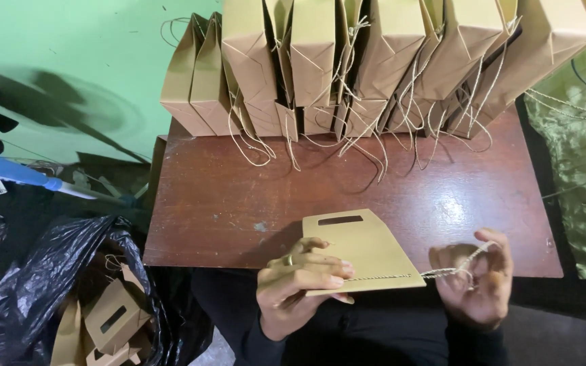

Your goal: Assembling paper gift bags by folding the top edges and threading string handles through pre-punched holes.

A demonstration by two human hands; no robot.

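My left hand grips the lower left edge of a flat brown paper piece with a slot cut near its top, held over the near edge of the dark wooden table. A thin twisted string runs along the piece's bottom edge and out to the right. My right hand pinches that string, with loops of it around the fingers.
A row of several finished brown paper bags with string handles leans along the table's far edge. A black plastic sack at lower left holds more cut paper pieces. Green cloth lies to the right, a green wall behind.
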